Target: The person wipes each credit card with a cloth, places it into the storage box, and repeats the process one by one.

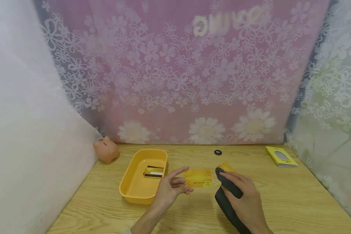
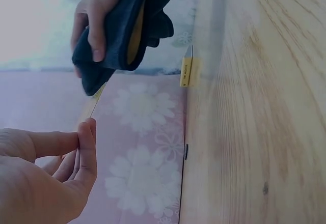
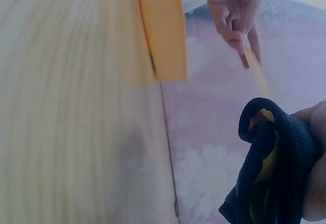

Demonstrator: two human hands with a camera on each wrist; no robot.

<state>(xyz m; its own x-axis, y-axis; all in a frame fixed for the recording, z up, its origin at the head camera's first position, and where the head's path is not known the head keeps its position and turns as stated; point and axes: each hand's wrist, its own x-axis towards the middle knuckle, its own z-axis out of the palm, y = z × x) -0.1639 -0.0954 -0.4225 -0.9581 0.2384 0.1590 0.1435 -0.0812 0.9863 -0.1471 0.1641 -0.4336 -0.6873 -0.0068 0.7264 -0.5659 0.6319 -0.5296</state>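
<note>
In the head view my left hand pinches a shiny golden-yellow bank card by its left edge, above the table and just right of a yellow tray. My right hand grips a folded dark cloth, apart from that card. A yellow patterned piece shows behind the cloth; I cannot tell whether it is another card. In the right wrist view, yellow also shows within the folds of the cloth. Inside the tray lie cards with gold, black and white parts.
An orange piggy bank stands at the back left. Toward the back lies a black round chip. At the right sits a yellow box with a grey patch. A flowered curtain hangs behind the wooden table.
</note>
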